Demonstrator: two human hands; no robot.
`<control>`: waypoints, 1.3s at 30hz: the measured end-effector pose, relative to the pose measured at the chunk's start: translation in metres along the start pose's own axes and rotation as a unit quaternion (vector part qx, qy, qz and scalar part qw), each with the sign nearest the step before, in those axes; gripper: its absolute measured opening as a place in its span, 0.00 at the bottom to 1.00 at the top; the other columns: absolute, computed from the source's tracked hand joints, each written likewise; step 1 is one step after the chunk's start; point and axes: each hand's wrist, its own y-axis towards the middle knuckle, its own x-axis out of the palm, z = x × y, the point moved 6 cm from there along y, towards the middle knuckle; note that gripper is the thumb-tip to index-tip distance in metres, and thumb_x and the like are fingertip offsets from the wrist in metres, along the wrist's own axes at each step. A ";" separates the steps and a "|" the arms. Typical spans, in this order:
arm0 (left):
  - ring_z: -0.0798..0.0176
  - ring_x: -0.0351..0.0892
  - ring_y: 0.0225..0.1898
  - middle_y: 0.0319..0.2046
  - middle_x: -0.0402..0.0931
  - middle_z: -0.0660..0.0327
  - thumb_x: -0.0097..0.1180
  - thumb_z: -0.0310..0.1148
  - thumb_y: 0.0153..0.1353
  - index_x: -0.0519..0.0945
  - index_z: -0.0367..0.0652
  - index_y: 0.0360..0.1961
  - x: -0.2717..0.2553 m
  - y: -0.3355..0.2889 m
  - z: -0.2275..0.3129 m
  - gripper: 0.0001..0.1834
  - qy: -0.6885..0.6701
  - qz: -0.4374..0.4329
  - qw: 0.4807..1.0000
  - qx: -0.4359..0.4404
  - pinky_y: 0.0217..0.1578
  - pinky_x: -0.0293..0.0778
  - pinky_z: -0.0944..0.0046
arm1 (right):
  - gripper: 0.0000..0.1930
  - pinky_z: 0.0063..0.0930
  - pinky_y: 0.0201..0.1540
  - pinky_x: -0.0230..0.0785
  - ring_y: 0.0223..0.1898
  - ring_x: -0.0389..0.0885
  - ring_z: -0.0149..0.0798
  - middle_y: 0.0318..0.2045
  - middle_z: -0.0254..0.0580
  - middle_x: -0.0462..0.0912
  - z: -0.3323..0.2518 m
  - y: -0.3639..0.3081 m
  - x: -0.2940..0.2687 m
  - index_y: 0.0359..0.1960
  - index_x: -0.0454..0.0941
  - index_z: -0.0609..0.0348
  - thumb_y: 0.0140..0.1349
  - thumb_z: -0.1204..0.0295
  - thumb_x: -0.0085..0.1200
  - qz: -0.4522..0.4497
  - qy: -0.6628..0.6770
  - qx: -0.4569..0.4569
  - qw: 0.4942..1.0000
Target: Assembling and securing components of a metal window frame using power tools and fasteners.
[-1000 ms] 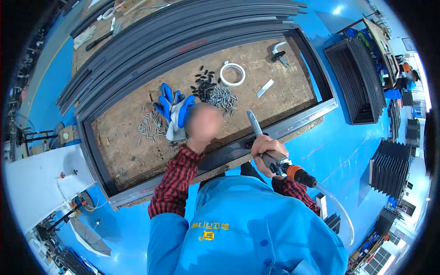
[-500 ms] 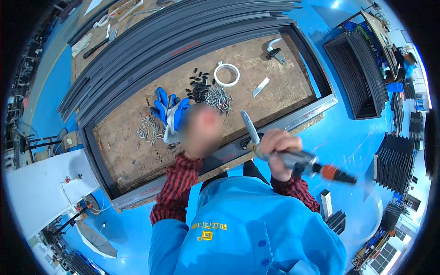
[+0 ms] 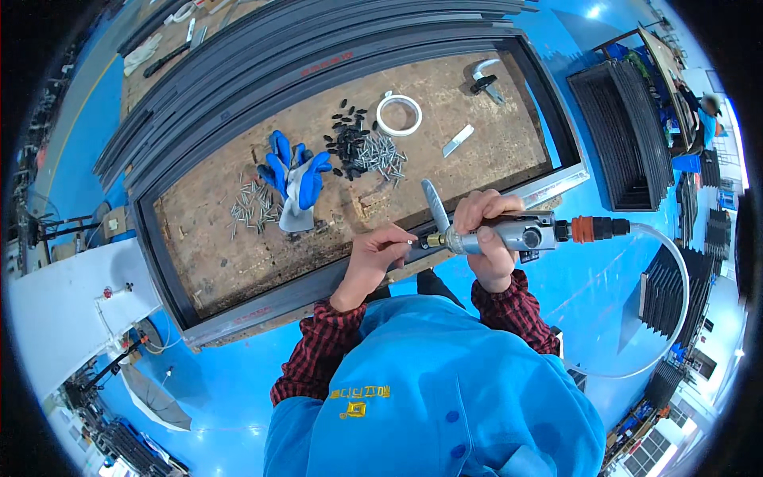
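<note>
My right hand (image 3: 489,242) grips a silver air screwdriver (image 3: 528,233), its brass-coloured nose pointing left over the near rail of a dark rectangular frame (image 3: 548,189). Close to that tip, my left hand (image 3: 370,262) pinches a small screw (image 3: 410,242) between thumb and finger. A flat silver bar (image 3: 435,205) juts up beside the tool's nose; how it is joined is hidden. Inside the frame lie a pile of screws (image 3: 383,157), black plastic pieces (image 3: 348,147) and a pair of blue and white gloves (image 3: 292,179). More loose screws (image 3: 254,208) are scattered left of the gloves.
A white tape roll (image 3: 417,123), a knife (image 3: 458,140) and a hammer-like tool (image 3: 486,83) rest on the wooden bench. Long dark profiles (image 3: 318,52) are stacked behind. An air hose (image 3: 683,294) loops off at right. Stacked frames (image 3: 628,135) and another person (image 3: 707,119) stand farther right.
My left hand has moved from beside the gloves to the screwdriver tip, with a screw in its fingers. The screwdriver has swung from tilted down to nearly level.
</note>
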 end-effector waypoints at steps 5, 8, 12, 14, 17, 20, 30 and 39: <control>0.70 0.72 0.25 0.32 0.76 0.62 0.55 0.17 0.61 0.85 0.33 0.39 0.001 0.001 0.005 0.08 0.038 -0.020 0.999 -0.009 0.28 0.68 0.74 | 0.11 0.28 0.29 0.58 0.27 0.65 0.35 0.28 0.41 0.70 -0.001 -0.002 0.001 0.40 0.67 0.55 0.56 0.73 0.54 0.010 0.027 0.001 1.000; 0.70 0.72 0.25 0.32 0.76 0.63 0.55 0.17 0.61 0.84 0.33 0.38 0.002 0.001 0.003 0.08 0.032 -0.026 0.999 -0.019 0.27 0.68 0.74 | 0.12 0.30 0.30 0.61 0.27 0.68 0.37 0.28 0.42 0.71 -0.004 -0.002 -0.002 0.39 0.67 0.55 0.55 0.74 0.55 0.014 0.044 0.001 0.999; 0.71 0.71 0.25 0.32 0.76 0.63 0.54 0.17 0.61 0.84 0.34 0.38 0.003 0.000 -0.002 0.08 0.030 -0.041 0.998 -0.031 0.27 0.67 0.73 | 0.13 0.31 0.31 0.64 0.26 0.70 0.38 0.28 0.44 0.72 -0.006 -0.003 -0.007 0.39 0.66 0.55 0.54 0.75 0.56 0.015 0.059 0.006 0.998; 0.71 0.71 0.25 0.31 0.75 0.63 0.53 0.18 0.62 0.83 0.34 0.38 0.005 0.000 -0.006 0.07 0.035 -0.055 0.997 -0.033 0.26 0.66 0.73 | 0.13 0.31 0.31 0.64 0.26 0.70 0.38 0.28 0.44 0.73 -0.004 -0.004 -0.009 0.39 0.66 0.55 0.54 0.75 0.56 0.010 0.056 0.016 0.998; 0.71 0.70 0.24 0.29 0.75 0.63 0.52 0.19 0.63 0.83 0.35 0.38 0.007 -0.001 -0.008 0.07 0.037 -0.080 0.994 -0.061 0.26 0.66 0.73 | 0.13 0.31 0.30 0.63 0.26 0.69 0.38 0.28 0.44 0.72 -0.004 -0.005 -0.009 0.39 0.66 0.55 0.55 0.75 0.56 0.004 0.053 0.026 0.998; 0.72 0.68 0.22 0.24 0.75 0.64 0.52 0.21 0.65 0.83 0.38 0.39 0.011 -0.001 -0.010 0.08 0.037 -0.128 0.982 -0.138 0.25 0.66 0.73 | 0.12 0.28 0.28 0.58 0.26 0.66 0.35 0.27 0.42 0.70 -0.002 -0.004 -0.006 0.40 0.67 0.55 0.56 0.73 0.55 -0.009 0.049 0.043 0.998; 0.70 0.73 0.23 0.26 0.78 0.60 0.55 0.24 0.67 0.82 0.36 0.45 0.014 0.007 -0.026 0.08 -0.287 0.018 0.949 -0.125 0.25 0.68 0.73 | 0.11 0.29 0.29 0.59 0.26 0.66 0.36 0.28 0.42 0.70 -0.002 0.003 0.010 0.40 0.66 0.55 0.56 0.74 0.52 -0.022 -0.011 -0.031 0.999; 0.67 0.76 0.25 0.32 0.82 0.55 0.58 0.23 0.65 0.80 0.34 0.49 0.004 -0.006 -0.027 0.11 -0.288 0.058 0.953 -0.077 0.25 0.71 0.71 | 0.12 0.32 0.31 0.64 0.27 0.69 0.38 0.29 0.44 0.72 -0.005 0.009 -0.009 0.41 0.65 0.55 0.55 0.76 0.49 0.042 0.045 -0.023 0.998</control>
